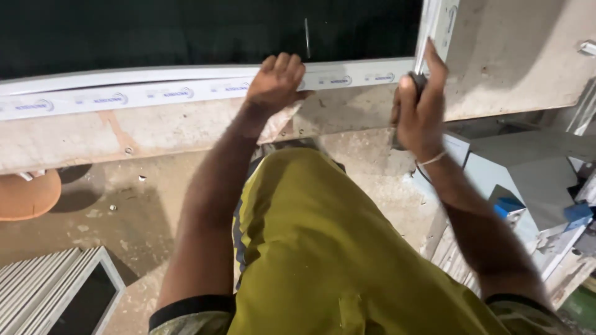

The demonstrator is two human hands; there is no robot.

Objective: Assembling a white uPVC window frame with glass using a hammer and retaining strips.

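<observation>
**Head view: two hands working a white window frame at its lower right corner**

Head camera is looking down past our olive-green trouser leg [323, 248] at a concrete sill. We are pressing our left hand [276, 84] onto the white frame rail [155, 93], fingers curled over its top edge, gripping the rail itself. Our right hand [419, 102] is closed around a dark-handled tool [417, 80]; its thin tip is sitting in the corner where the rail is meeting the upright frame member [437, 22]. We cannot tell what kind of tool it is, since the hand is covering most of it.

Doing this well, in our judgement: we are keeping the left hand bearing down so the rail is not shifting, and holding the tool straight along the joint, not twisted, to avoid marking the white surface.

Surface and room: the rail is lying on a rough concrete ledge [124, 133], dark glass above it. Dusty concrete floor [124, 211] below. A louvred white frame [56, 285] is lying lower left, an orange round object [25, 195] at far left, grey sheets and blue blocks [509, 205] piling at right.
</observation>
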